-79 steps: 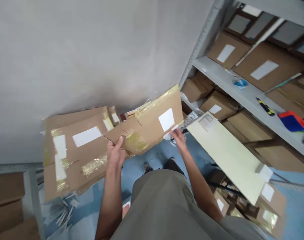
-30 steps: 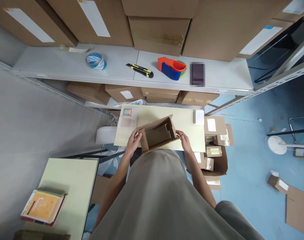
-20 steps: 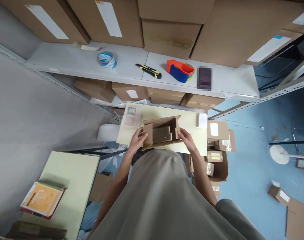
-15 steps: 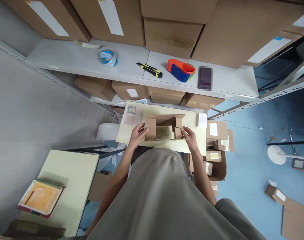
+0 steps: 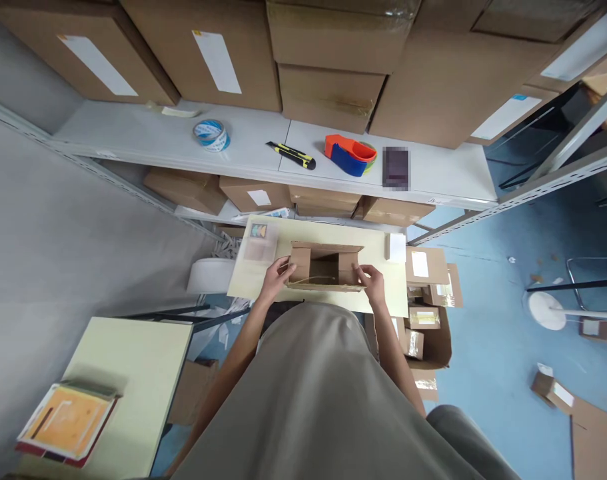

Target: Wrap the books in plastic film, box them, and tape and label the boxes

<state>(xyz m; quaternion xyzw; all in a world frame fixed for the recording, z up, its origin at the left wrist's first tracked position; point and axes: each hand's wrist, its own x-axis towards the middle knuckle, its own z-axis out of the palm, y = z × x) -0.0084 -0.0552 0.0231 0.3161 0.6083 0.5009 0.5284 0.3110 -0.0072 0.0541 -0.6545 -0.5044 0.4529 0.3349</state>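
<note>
A small brown cardboard box (image 5: 325, 287) stands on the pale yellow work table (image 5: 243, 280), its top open toward me. My left hand (image 5: 277, 277) grips the box's left end, thumb on the inner side of the end flap. At the opposite end my right hand (image 5: 372, 283) pinches the right flap or wall between thumb and fingers. Both end flaps lie partly over the opening, and the inside looks dark. A white block-shaped item (image 5: 396, 248) sits at the table's right end. Near the left end lies a clear sheet with a small coloured picture (image 5: 258, 231).
Above the table, a grey shelf (image 5: 253, 127) carries a tape roll (image 5: 212, 136), a box cutter (image 5: 291, 155), an orange-and-blue tape dispenser (image 5: 350, 155) and large cartons (image 5: 328, 97). Smaller boxes (image 5: 425, 317) fill a carton at right. A second table (image 5: 128, 360) stands lower left.
Both end flaps have come closer to level across the opening, and the box's bottom looks darker inside. My right hand has moved slightly inward. The whole view has shifted a little.
</note>
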